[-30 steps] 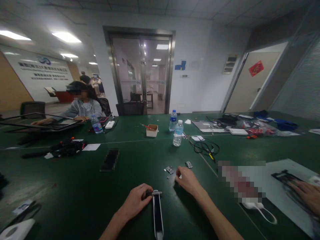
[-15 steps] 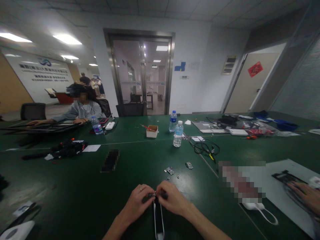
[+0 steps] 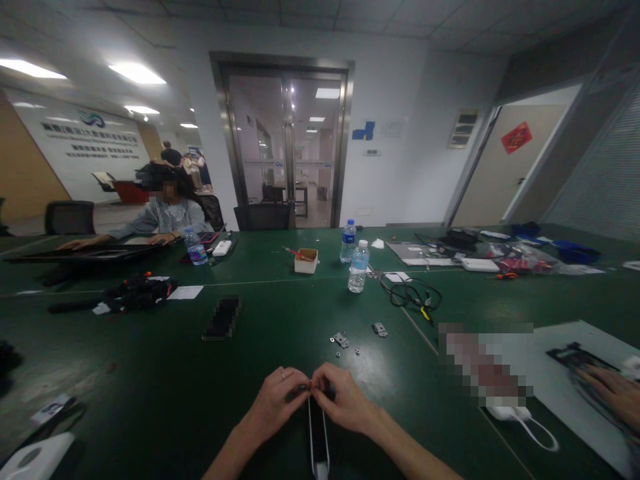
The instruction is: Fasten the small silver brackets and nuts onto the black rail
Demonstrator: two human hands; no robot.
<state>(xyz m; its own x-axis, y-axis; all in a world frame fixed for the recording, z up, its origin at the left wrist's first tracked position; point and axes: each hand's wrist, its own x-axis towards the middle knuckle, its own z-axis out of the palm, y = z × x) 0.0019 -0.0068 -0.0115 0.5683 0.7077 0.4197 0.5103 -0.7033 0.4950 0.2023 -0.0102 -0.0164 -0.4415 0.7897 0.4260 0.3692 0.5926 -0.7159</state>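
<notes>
My left hand (image 3: 278,400) and my right hand (image 3: 344,401) meet fingertip to fingertip in front of me. Both are closed in a pinch on a small dark part (image 3: 303,388), mostly covered by the fingers, so its kind cannot be made out. Directly below them, a long narrow frame with pale rails (image 3: 327,443) and a dark middle runs toward me; whether the part is joined to it is hidden. Beyond the hands lie a grey metal bracket (image 3: 342,341), a second bracket (image 3: 380,330) and several small nuts (image 3: 357,351).
Two water bottles (image 3: 358,267) stand past the brackets, near a small open box (image 3: 305,261). Black cables (image 3: 415,293) lie to their right. A phone (image 3: 223,317) is at left. At far right, another person's hand (image 3: 613,390) rests over a white board (image 3: 555,413).
My fingertips have drawn slightly closer together over the dark part, and less of it shows. The objects on the table keep their places; the view has shifted slightly.
</notes>
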